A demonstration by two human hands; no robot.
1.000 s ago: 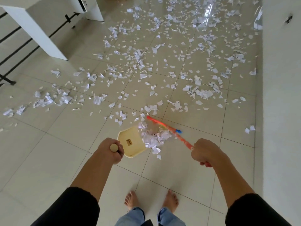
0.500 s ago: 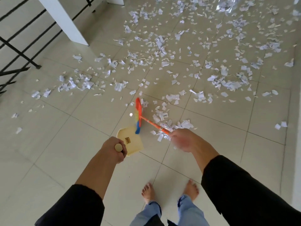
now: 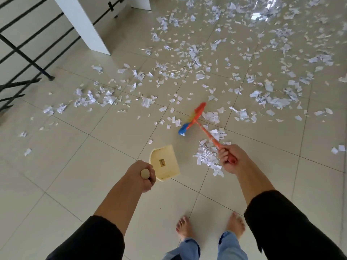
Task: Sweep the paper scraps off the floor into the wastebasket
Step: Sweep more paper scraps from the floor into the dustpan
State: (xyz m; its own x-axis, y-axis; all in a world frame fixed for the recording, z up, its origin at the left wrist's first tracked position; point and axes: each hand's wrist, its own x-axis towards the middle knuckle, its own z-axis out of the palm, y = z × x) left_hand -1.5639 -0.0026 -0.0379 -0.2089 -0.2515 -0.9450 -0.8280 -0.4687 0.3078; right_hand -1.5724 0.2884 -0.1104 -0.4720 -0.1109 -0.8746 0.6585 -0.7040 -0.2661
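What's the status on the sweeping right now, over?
Left hand grips dustpan handle; right hand grips broom. Pan empty, small scrap pile beside it. Nothing blocking; wastebasket not in view.

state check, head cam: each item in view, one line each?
left hand: grips dustpan handle
right hand: grips broom handle
dustpan: on floor, no scraps inside
broom: head out past dustpan, blurred
scrap pile: heaped right of dustpan
paper scraps: scattered over floor
wastebasket: not in view

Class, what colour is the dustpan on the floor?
The dustpan is pale cream-yellow, with a small brown label inside; the head view shows it.
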